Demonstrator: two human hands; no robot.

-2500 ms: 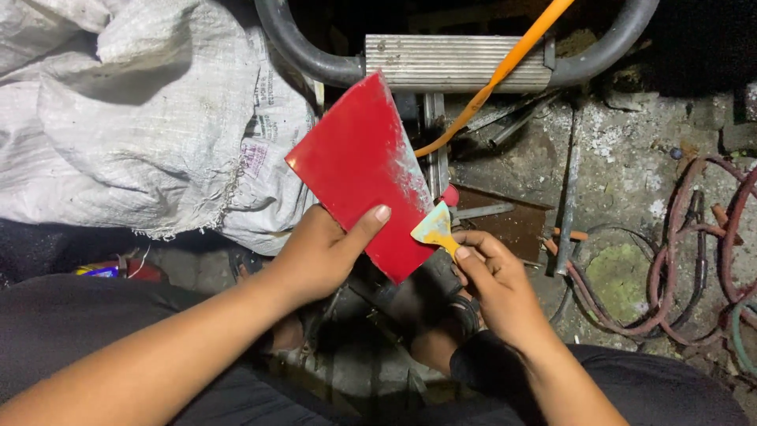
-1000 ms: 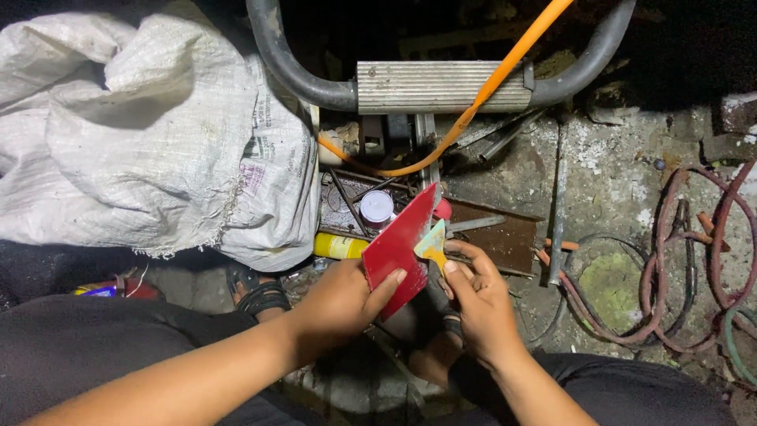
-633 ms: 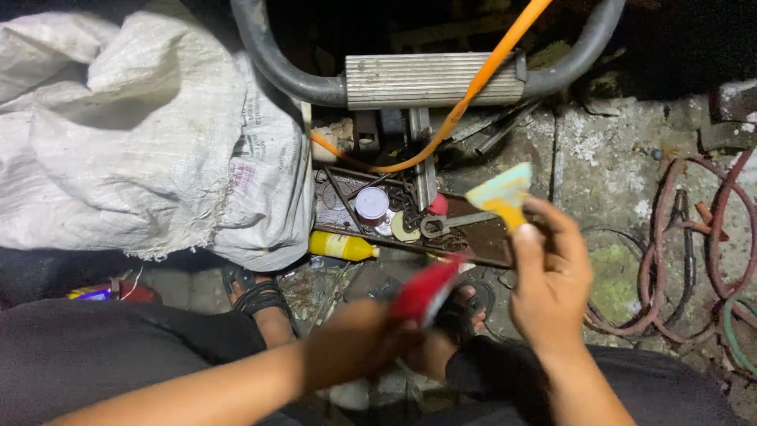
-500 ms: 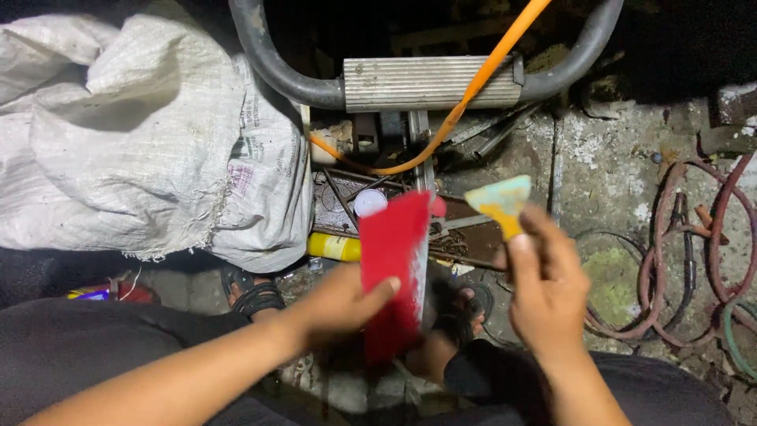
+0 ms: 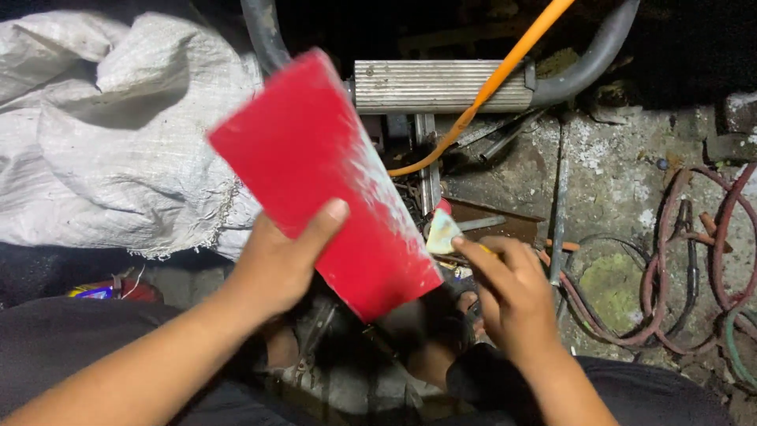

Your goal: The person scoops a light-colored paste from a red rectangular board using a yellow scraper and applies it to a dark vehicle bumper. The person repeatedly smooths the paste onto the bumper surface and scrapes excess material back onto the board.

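My left hand [image 5: 277, 259] holds a flat red panel [image 5: 323, 173] up in front of me, thumb pressed on its face, the panel tilted from upper left to lower right. White dusty smears run along its right edge. My right hand [image 5: 505, 293] pinches a small pale putty scraper [image 5: 441, 233] with a yellow handle, its blade touching the panel's lower right edge.
A large white woven sack [image 5: 102, 142] lies at the left. A ribbed metal footplate [image 5: 441, 85] with grey tubing [image 5: 587, 59] and an orange hose [image 5: 505, 71] sits ahead. Reddish coiled hoses [image 5: 694, 260] lie on the stained concrete at right. My dark-trousered legs fill the bottom.
The red panel, held low and edge-on a moment ago, is now raised and turned face-up. My right hand has come down from the right and set the scraper against the panel's edge.
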